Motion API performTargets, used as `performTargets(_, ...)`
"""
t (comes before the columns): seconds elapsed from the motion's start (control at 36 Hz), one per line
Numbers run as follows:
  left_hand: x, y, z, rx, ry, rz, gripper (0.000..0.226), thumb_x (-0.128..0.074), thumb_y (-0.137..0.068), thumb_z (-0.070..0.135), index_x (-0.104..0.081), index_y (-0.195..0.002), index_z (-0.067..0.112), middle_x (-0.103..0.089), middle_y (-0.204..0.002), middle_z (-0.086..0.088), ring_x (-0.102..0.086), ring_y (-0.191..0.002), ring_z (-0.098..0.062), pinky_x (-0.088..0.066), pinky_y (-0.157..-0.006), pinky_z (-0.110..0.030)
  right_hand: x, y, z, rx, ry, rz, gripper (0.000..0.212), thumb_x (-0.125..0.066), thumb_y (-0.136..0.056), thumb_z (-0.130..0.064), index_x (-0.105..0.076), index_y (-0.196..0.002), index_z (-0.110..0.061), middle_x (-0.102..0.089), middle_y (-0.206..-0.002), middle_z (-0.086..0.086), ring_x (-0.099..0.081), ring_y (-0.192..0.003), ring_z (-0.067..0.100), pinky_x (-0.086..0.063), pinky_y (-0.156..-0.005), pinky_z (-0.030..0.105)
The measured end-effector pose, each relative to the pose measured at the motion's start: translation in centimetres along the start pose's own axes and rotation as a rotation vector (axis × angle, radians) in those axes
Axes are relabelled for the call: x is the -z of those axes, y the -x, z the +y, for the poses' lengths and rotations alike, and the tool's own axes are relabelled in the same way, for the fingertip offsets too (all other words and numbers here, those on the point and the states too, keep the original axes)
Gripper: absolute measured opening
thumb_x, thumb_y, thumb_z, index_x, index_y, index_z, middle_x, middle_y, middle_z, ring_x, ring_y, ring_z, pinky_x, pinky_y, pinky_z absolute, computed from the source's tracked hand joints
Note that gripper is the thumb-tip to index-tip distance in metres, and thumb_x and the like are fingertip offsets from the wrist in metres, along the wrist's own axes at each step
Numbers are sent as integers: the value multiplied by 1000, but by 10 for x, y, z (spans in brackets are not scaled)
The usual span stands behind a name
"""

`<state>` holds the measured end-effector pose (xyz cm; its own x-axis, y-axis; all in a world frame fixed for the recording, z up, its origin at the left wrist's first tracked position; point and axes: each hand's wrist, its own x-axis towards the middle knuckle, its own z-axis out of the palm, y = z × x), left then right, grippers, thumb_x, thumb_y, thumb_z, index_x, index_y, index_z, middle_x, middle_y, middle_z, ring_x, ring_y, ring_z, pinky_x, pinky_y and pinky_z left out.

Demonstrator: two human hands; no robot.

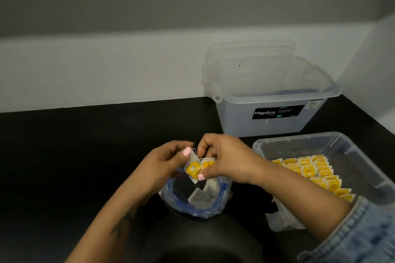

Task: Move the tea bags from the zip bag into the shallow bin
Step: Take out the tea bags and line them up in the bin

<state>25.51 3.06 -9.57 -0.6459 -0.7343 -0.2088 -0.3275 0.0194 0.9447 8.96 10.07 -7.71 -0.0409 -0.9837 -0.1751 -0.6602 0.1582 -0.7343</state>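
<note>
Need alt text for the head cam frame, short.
Two hands, the left hand and right hand, pinch tea bags with yellow tags above an open zip bag on a black table. To the right, a shallow bin holds rows of tea bags; a taller Megabox tub stands behind.
</note>
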Motion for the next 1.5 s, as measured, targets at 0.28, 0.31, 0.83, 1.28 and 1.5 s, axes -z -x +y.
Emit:
performTargets(0.28,-23,-7,10,39,364,86,24,-53,-89,6,-63,-107,19,-74,-87,-3,-71,-74,-11,-54,-56,-17,41,18,8,-45,-162,91,18,-81,-73,-17,-70,-83,-25,-68,-76,-8,-62,-63,-5,-44,-53,7)
performTargets(0.31,-24,-7,10,57,414,96,24,-53,-89,6,-63,-107,19,-74,-88,-4,-71,-76,-12,-55,-56,-17,46,21,9,-52,-192,119,13,-80,-74,-18,-70,-80,-23,-66,-69,-6,-58,-56,-5,-40,-48,5)
performTargets(0.83,-102,-23,33,108,725,-95,29,-54,-75,15,-62,-102,8,-73,-85,-7,-70,-71,-10,-58,-60,-20,125,100,88,-225,31,135,15,-82,-69,-18,-69,-76,-17,-70,-73,5,-67,-64,11,-58,-65,23)
performTargets(1.28,-138,-31,42,111,736,-90,30,-58,-71,18,-61,-100,9,-74,-88,-7,-71,-75,-13,-58,-60,-21,102,113,140,-287,557,-260,14,-75,-79,-27,-70,-91,-23,-65,-84,-9,-62,-85,8,-52,-79,26)
performTargets(1.5,-146,-29,43,116,744,-83,28,-54,-73,16,-61,-99,8,-74,-88,-9,-72,-75,-15,-58,-63,-22,84,95,171,-289,597,-277,15,-78,-75,-25,-63,-77,-22,-68,-86,-2,-63,-85,15,-53,-74,30)
